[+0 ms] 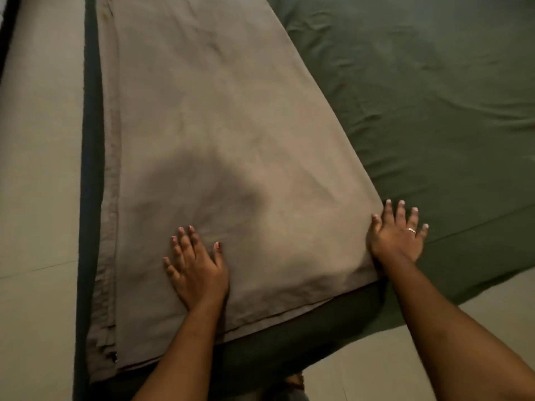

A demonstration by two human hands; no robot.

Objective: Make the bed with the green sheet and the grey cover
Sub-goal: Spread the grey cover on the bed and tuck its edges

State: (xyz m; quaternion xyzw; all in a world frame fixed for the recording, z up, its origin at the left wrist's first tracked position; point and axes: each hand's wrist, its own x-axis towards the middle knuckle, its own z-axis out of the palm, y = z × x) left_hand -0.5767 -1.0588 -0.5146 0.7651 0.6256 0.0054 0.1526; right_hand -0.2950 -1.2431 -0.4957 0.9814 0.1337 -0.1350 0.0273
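The grey cover (220, 134) lies folded in a long strip along the left side of the bed, reaching from the near edge to the far end. The green sheet (434, 105) is spread over the mattress and shows wrinkled to the right of the cover. My left hand (195, 264) presses flat on the cover near its near edge, fingers spread. My right hand (398, 233) lies flat with spread fingers at the cover's near right corner, mostly on the green sheet, its thumb touching the cover's edge.
Beige floor (37, 169) runs along the left of the bed and shows again at the lower right (390, 366). The green sheet hangs over the bed's near edge (289, 337) and left side.
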